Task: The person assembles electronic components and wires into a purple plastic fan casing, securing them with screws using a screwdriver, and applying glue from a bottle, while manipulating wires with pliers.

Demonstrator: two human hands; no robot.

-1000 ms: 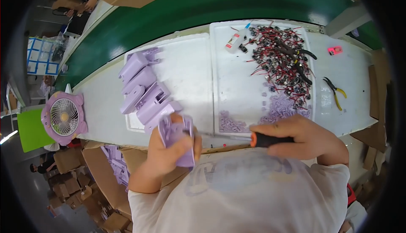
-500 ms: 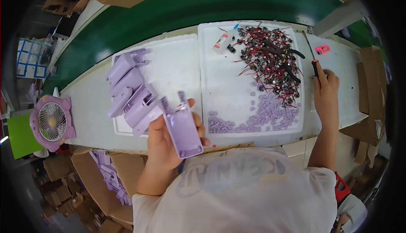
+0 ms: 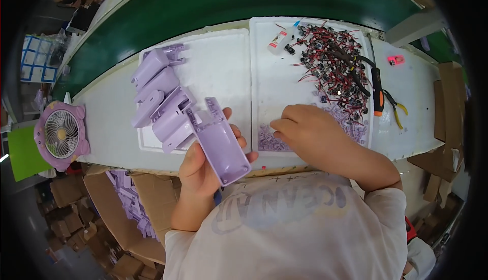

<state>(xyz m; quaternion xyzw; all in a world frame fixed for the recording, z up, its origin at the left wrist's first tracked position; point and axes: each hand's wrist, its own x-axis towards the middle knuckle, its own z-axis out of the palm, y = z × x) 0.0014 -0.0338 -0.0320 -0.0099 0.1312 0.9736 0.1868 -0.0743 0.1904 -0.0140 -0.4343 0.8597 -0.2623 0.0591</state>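
My left hand grips a light purple plastic housing, its hollow inside facing up and two prongs pointing away from me. My right hand is bent over the small purple plastic pieces at the near side of the right foam tray. Thumb and forefinger are pressed together there; whether a piece sits between them is hidden. Beyond that hand lies a heap of small black switch-like parts with red wires. A screwdriver with a black and orange handle rests along the tray's right edge.
Several purple housings lie on the left foam tray. Black-handled pliers rest on the wired parts, near a glue bottle. Yellow-tipped pliers and a pink object lie rightward. A fan stands left, above a carton.
My right hand has let go of the screwdriver and moved left and nearer, onto the small purple pieces. The yellow-tipped pliers now show. My left hand still holds the housing.
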